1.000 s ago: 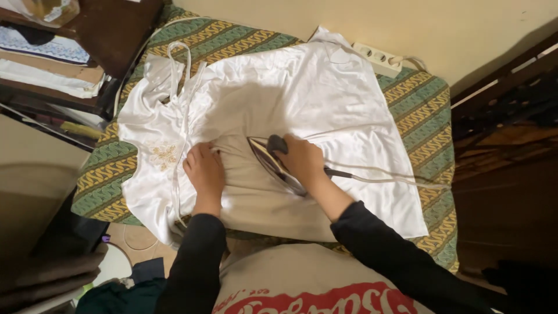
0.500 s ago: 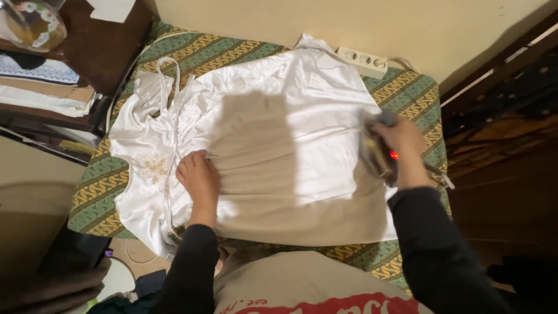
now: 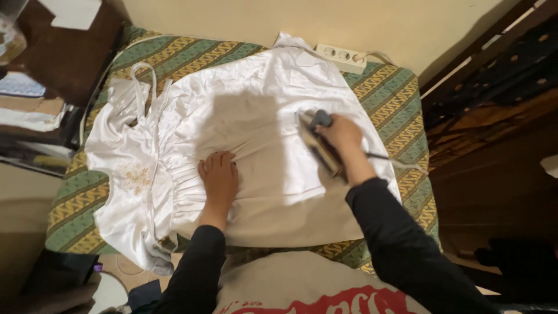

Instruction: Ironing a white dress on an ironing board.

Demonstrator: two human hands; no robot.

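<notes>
Head camera, steeply downward, close.

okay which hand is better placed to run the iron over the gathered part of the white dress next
Probably the right hand: it already grips the iron on the white dress. The left hand lies flat on the gathers, holding the fabric down.

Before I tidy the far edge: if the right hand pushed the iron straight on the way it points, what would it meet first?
The right hand drives the iron up-left over the white dress; only more dress lies ahead, then probably the green patterned cloth.
</notes>
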